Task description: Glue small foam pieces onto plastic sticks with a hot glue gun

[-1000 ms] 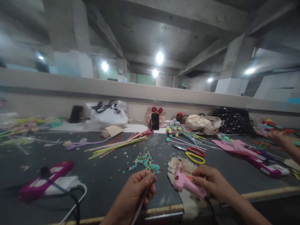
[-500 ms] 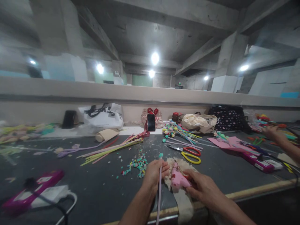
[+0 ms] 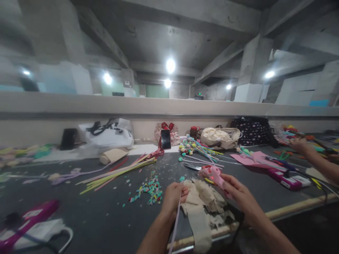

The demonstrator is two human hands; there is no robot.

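Note:
My left hand [image 3: 173,198] is closed around a thin lilac stem [image 3: 176,223] that looks like a pipe cleaner; a small teal tuft [image 3: 182,179] shows at its top. In my right hand [image 3: 237,192] is a pink hot glue gun [image 3: 217,176], lifted above the table with its nozzle pointing left and a red light glowing on it. Crumpled beige cloth or paper [image 3: 200,208] lies between and below my hands, hanging over the table edge. Behind the glue gun lie scissors [image 3: 192,167], their handles partly covered by it.
Small teal and coloured clippings [image 3: 151,190] lie left of my left hand, with yellow and pink stems [image 3: 119,173] beyond. A bunch of pompom-tipped stems [image 3: 188,144] and a phone [image 3: 166,139] stand behind. Power strips [image 3: 284,179] flank both sides. A co-worker's hand [image 3: 300,144] is at right.
My right hand has raised the glue gun off the beige cloth, up and slightly right, turning its nozzle left. My left hand keeps its hold on the stem. The whole view has shifted slightly.

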